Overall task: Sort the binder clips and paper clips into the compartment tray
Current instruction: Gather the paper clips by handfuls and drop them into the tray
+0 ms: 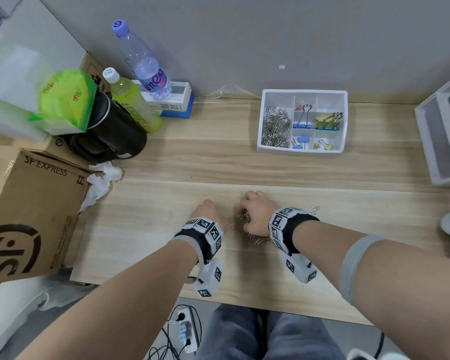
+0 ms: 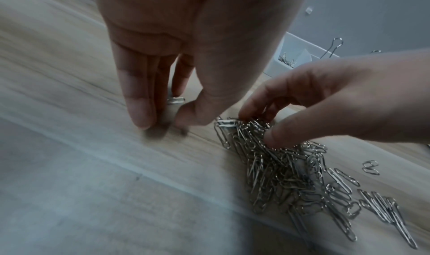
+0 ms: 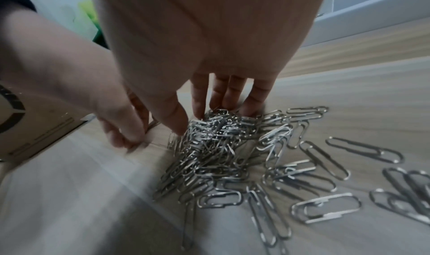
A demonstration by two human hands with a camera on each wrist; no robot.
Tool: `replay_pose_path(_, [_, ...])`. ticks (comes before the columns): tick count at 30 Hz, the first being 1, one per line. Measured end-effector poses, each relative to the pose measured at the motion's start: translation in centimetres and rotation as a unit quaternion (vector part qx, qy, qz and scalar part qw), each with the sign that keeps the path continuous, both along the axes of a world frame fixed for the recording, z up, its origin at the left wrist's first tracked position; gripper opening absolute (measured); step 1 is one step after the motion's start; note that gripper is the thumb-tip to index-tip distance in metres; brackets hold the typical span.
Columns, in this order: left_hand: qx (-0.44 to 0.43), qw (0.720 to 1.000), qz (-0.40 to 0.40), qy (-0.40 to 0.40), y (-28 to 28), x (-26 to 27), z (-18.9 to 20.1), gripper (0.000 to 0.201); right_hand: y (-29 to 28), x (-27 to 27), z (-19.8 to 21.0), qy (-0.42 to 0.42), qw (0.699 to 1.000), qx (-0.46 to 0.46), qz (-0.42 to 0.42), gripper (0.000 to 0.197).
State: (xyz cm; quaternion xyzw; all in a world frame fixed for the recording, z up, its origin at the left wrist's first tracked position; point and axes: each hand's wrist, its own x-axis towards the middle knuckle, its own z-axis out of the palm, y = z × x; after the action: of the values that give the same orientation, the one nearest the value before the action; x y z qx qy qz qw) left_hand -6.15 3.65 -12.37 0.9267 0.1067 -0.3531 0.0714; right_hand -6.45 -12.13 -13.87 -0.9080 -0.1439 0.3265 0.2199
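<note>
Both forearms, each strapped with a marker-covered wrist unit, reach over the near edge of the wooden desk point(image 1: 322, 172). Right hand point(image 1: 255, 211): fingers and thumb curled downward, pinching a bunch from the top of the loose heap of silver paper clips point(image 3: 216, 148), which lies on the desk just under and at 6 o'clock of that hand; stray clips spread toward 3 o'clock of the heap. Left hand point(image 1: 205, 207): just beside the heap at its 9 o'clock, fingertips pressed to the desk, thumb closing toward the fingers on what appears to be a single paper clip point(image 2: 175, 100), though blur leaves the grip uncertain.

White compartment tray point(image 1: 302, 150), at 1 o'clock from the hands and well apart from them, near the grey wall. Contents: the long left compartment holds a mass of silver paper clips point(image 1: 275, 127); the rear middle cell holds a small red binder clip point(image 1: 298, 108); the middle row holds a large blue binder clip point(image 1: 302, 118) and, to its right, a stack of large binder clips in yellow, blue and teal point(image 1: 328, 122); the front row holds small blue binder clips point(image 1: 299, 142) and small yellow binder clips point(image 1: 323, 146).

At 10 o'clock: cardboard box point(image 1: 29, 211), black mug point(image 1: 115, 131), two plastic bottles point(image 1: 143, 63).
</note>
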Motion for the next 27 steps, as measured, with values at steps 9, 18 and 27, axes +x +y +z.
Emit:
replay_pose_path(9, [-0.078, 0.993, -0.091, 0.025, -3.3, 0.0, -0.2, 0.034, -2.6, -0.2, 0.4, -0.018, 0.996, 0.026, -0.087, 0.034])
replay_pose_path(18, [0.001, 0.997, -0.05, 0.065, -3.8, 1.2, 0.8, 0.056, -9.7, -0.6, 0.9, 0.006, 0.973, -0.124, -0.196, 0.058])
replay_pose_path(27, [0.037, 0.978, -0.181, 0.097, -6.4, 0.7, 1.1, 0.041, -9.7, -1.8, 0.7, 0.065, 0.968, -0.085, -0.226, 0.039])
